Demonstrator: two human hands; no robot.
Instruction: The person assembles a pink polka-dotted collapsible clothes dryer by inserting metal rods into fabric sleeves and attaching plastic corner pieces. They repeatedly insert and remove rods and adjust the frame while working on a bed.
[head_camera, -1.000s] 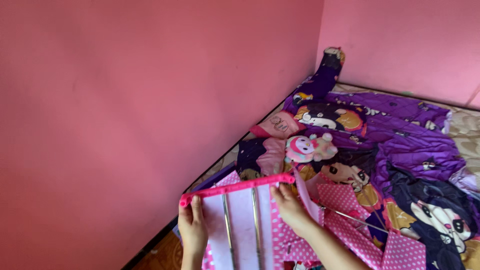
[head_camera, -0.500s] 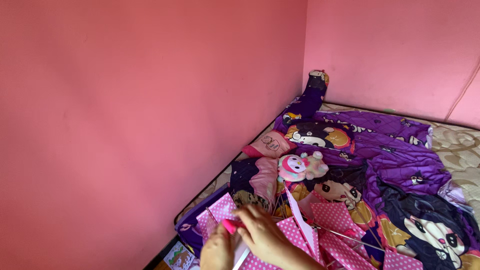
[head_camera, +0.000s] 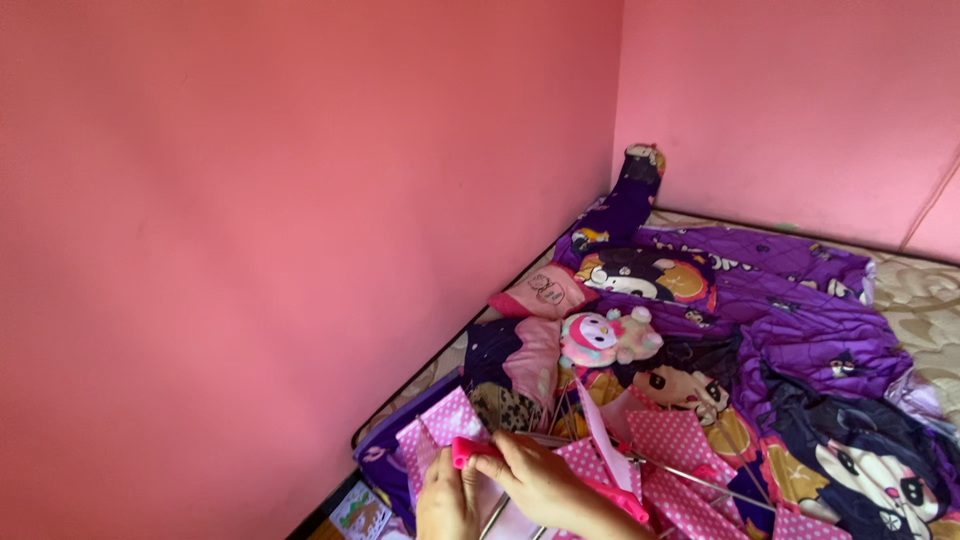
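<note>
At the bottom of the view my left hand (head_camera: 444, 503) and my right hand (head_camera: 542, 482) both grip a bright pink tube (head_camera: 474, 452) that runs along the edge of a pink polka-dot fabric panel (head_camera: 680, 440). Thin metal rods (head_camera: 690, 480) stick out of the fabric between and beside my hands. The folded panels lie on the near end of a mattress covered with a purple cartoon-print blanket (head_camera: 800, 330).
A pink and white plush toy (head_camera: 608, 337) sits on the blanket beyond my hands, with a small pink pillow (head_camera: 545, 290) and a long purple bolster (head_camera: 625, 205) behind it. Pink walls (head_camera: 300, 200) close in on the left and at the back.
One second ago I held the panel up flat by its pink tube, hands apart. It has come down onto the bed and my hands are close together on the tube.
</note>
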